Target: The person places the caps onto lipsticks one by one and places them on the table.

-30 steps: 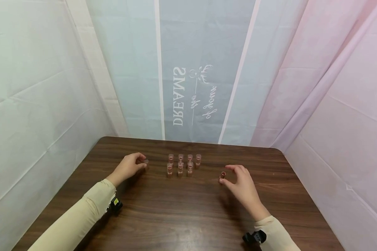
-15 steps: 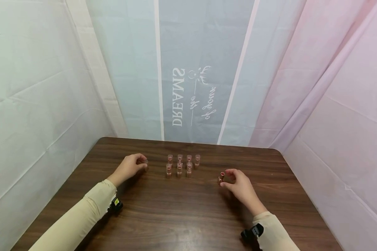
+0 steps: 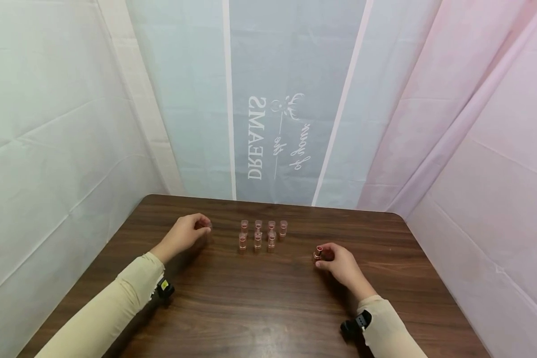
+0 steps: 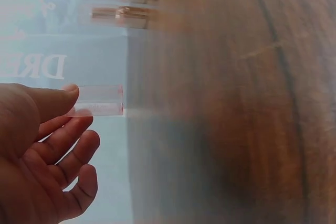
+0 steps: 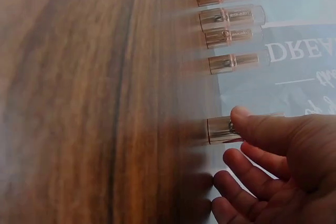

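Note:
In the head view my left hand is at the left of the table. Its thumb and fingertips pinch a clear lipstick cap, best seen in the left wrist view, where the other fingers curl loosely below. My right hand, at the right of the table, holds an uncapped lipstick upright between thumb and fingers. In the right wrist view the thumb covers part of the lipstick's shiny gold base. Between the hands stand several capped lipsticks in two rows, with gold tubes under clear caps.
The dark wooden table has rounded far corners. Behind it hangs a blue-grey cloth with mirrored lettering. Pale fabric walls close in the sides. Each wrist wears a black camera, such as the right one.
My right thumb and fingers have closed in around the lipstick, which was more exposed earlier. My left hand has moved slightly up in the head view with the cap. The rows of lipsticks stay put.

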Demonstrator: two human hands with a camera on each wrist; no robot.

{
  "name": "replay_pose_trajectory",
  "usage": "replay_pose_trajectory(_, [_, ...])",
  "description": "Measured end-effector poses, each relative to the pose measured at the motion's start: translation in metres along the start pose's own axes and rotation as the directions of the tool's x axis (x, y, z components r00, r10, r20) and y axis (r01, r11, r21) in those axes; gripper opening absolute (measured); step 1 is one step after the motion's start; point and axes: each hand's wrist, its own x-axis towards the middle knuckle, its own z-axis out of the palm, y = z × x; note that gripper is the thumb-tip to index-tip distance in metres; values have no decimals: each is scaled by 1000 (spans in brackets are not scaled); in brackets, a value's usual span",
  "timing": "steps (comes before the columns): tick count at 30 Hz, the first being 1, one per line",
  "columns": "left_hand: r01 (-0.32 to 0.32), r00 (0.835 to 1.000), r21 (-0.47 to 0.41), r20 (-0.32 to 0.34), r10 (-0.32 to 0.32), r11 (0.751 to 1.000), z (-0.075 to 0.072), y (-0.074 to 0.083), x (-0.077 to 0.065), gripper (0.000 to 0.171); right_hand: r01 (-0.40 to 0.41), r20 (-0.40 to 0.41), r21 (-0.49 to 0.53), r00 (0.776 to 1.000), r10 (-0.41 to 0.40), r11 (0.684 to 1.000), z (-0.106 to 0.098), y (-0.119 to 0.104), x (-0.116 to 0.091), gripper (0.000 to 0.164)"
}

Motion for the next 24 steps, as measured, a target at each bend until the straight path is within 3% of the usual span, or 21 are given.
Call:
replay_pose_trajectory(10, [-77, 997, 5, -5, 77, 997, -24, 34, 1, 24, -12, 62, -10, 998, 12, 1000, -1, 2, 8, 35])
replay_pose_trajectory(16, [-120, 993, -3, -14, 120, 993, -27, 53, 1, 24, -8, 74, 3, 997, 8, 1000, 0, 4, 12, 32])
replay_pose_trajectory(24, [-171, 985, -37, -7, 171, 985, -31, 82, 1, 20, -2, 37, -81, 999, 5, 997, 1, 4, 11, 23])
